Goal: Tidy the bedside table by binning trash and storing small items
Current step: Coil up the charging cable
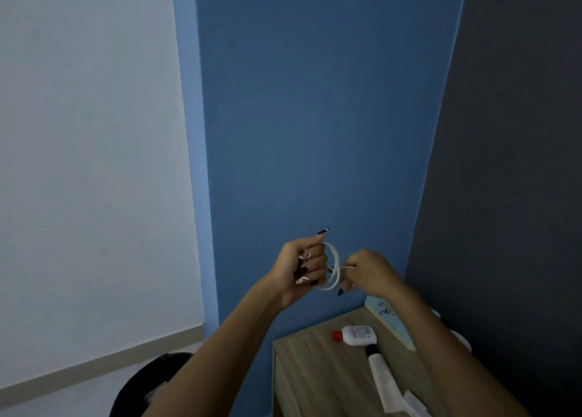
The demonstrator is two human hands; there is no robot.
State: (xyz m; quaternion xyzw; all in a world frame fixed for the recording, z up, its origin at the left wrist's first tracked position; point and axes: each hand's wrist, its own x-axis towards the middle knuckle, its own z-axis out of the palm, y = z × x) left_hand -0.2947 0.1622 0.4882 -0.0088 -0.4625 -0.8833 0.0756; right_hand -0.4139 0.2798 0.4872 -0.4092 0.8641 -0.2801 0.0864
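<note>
Both hands are raised in front of the blue wall, above the wooden bedside table (311, 372). My left hand (302, 267) grips a coil of white cable (334, 267), fingers curled round its loops. My right hand (368, 270) pinches the cable's other side, close beside the left hand. On the table lie a small white bottle with a red cap (357, 335) and a white tube with a black cap (382, 377), both on their sides.
A pale blue printed card or book (390, 317) leans at the table's back, partly behind my right arm. A white paper scrap (414, 402) lies at the table's front right. A black bin bag (148, 382) sits on the floor to the left.
</note>
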